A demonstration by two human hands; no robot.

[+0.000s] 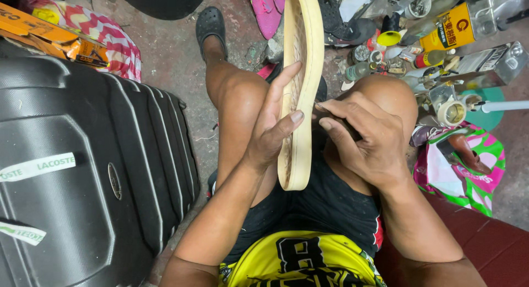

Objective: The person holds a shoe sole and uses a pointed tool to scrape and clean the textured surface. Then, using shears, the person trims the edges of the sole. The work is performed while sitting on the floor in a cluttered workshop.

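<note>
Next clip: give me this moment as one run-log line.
left hand: steadies pale shoe sole upright on edge | right hand: grips small dark tool against sole's rim | black suitcase at left

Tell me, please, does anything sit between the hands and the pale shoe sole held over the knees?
Nothing visible does. The left hand grips the shoe sole directly along its edge, and the right hand presses against the opposite edge, its fingers curled around a small dark tool too hidden to identify.

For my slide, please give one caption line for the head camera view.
Left hand steadies a pale shoe sole on edge while right hand works beside it.
</note>
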